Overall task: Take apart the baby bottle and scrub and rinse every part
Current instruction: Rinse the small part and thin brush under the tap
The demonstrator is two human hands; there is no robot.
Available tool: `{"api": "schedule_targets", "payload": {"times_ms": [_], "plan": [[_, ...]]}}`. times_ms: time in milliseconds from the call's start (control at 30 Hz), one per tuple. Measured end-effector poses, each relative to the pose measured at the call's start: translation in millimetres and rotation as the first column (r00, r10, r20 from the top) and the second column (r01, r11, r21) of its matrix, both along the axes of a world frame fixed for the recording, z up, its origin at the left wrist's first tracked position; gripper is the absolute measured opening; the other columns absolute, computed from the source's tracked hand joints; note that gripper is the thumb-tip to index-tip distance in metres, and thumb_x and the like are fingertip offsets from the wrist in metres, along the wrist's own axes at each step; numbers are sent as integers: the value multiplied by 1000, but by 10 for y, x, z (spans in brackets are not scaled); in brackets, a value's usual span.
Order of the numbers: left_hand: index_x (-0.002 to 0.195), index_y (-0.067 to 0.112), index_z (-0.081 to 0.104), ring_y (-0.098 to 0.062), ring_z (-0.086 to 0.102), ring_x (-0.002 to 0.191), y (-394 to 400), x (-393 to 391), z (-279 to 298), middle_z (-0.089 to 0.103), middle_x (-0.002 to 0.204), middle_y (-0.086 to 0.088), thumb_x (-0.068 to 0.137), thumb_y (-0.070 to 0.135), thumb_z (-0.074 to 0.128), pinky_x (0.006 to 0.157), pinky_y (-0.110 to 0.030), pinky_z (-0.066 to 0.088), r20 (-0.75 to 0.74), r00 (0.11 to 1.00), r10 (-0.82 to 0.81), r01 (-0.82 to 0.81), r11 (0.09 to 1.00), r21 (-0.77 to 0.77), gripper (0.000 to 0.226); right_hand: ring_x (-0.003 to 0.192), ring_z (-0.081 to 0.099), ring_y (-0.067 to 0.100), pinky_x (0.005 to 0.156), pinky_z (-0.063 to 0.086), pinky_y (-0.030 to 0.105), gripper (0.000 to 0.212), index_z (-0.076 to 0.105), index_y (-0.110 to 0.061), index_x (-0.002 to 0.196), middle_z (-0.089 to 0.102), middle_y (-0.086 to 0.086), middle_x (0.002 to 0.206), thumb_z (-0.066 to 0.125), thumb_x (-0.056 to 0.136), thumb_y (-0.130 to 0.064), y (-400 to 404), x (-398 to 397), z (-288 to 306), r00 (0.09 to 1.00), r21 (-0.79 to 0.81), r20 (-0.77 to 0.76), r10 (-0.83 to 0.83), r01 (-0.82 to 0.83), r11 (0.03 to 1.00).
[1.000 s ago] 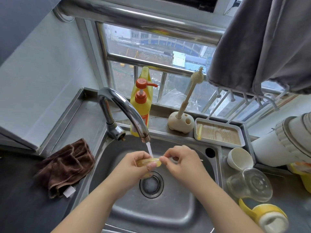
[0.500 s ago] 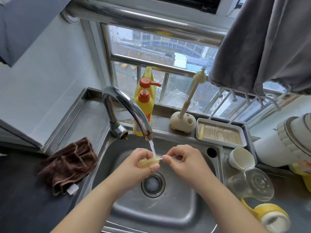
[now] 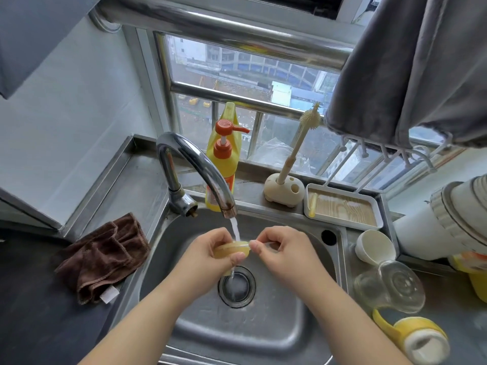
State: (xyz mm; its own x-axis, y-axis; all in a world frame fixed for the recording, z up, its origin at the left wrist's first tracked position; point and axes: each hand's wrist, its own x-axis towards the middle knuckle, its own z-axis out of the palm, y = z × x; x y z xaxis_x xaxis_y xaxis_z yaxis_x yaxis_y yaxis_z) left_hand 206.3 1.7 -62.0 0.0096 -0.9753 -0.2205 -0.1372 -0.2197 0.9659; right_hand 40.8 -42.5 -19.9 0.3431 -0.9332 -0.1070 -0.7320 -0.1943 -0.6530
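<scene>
My left hand (image 3: 210,255) holds a small yellowish translucent nipple part (image 3: 232,249) under the thin stream from the tap (image 3: 200,167), over the sink (image 3: 263,333). My right hand (image 3: 284,248) pinches a thin straw-like piece (image 3: 270,243) right at the nipple's edge; most of it is hidden by the fingers. The clear bottle body (image 3: 390,285) lies on its side on the counter at right. Beside it lie the yellow handled collar (image 3: 416,338) and a white cap (image 3: 374,246).
A yellow soap pump bottle (image 3: 224,159) and a brush in a holder (image 3: 284,191) stand behind the sink, next to a tray (image 3: 342,206). A brown cloth (image 3: 105,256) lies on the left counter. A grey towel (image 3: 408,61) hangs top right.
The view has shifted slightly. Both hands stay under the running water, and the nipple part has turned a little in my left hand.
</scene>
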Motion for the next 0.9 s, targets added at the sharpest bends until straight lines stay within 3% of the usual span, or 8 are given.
{"api": "schedule_targets", "payload": {"times_ms": [233,333,500,633,767,900], "plan": [[73,8,53,-18,50,61,-73,41,-21,55,66,-13,73,29,75,60,-32,41,-34,999,22,-21,999,33,31,52,47,-1,50,32,11,26,58,-28,58,49,-15,44,68,81,-29,-166,-128,-39,998,58,-15,-68,69,996],[69,13,51,-17,46,58,-111,106,-25,51,63,-8,68,35,74,57,-30,37,-62,996,60,-58,998,36,32,50,46,-1,50,31,11,24,60,-27,60,48,-13,45,67,83,-30,-195,-109,-29,999,82,-11,-44,45,996],[74,10,55,-23,52,65,-136,102,-28,56,70,-15,60,39,79,63,-37,41,-156,988,8,1,998,57,40,46,44,-1,50,30,13,25,61,-26,59,48,-16,43,67,83,-30,-287,-162,-36,996,185,68,-59,46,982],[72,12,56,-19,47,66,-146,99,9,54,70,-7,56,36,82,63,-32,37,-202,979,26,-15,998,59,38,44,36,1,47,27,11,23,64,-20,63,43,-12,44,67,84,-28,-284,-183,-42,987,247,147,-58,20,969],[80,11,61,-10,55,65,-165,-7,73,61,70,-1,64,18,78,59,-20,45,-257,966,1,21,996,83,25,41,33,1,45,24,9,18,68,-11,71,41,-14,41,66,86,-21,-229,-69,-43,957,308,281,-67,-24,951],[88,15,67,-9,58,65,-168,-34,85,64,71,2,74,22,76,61,-21,47,-210,977,-24,46,994,100,18,41,40,0,47,27,10,18,66,-18,67,45,-16,39,67,85,-23,-267,-15,-19,980,256,195,-32,-20,966]]}}
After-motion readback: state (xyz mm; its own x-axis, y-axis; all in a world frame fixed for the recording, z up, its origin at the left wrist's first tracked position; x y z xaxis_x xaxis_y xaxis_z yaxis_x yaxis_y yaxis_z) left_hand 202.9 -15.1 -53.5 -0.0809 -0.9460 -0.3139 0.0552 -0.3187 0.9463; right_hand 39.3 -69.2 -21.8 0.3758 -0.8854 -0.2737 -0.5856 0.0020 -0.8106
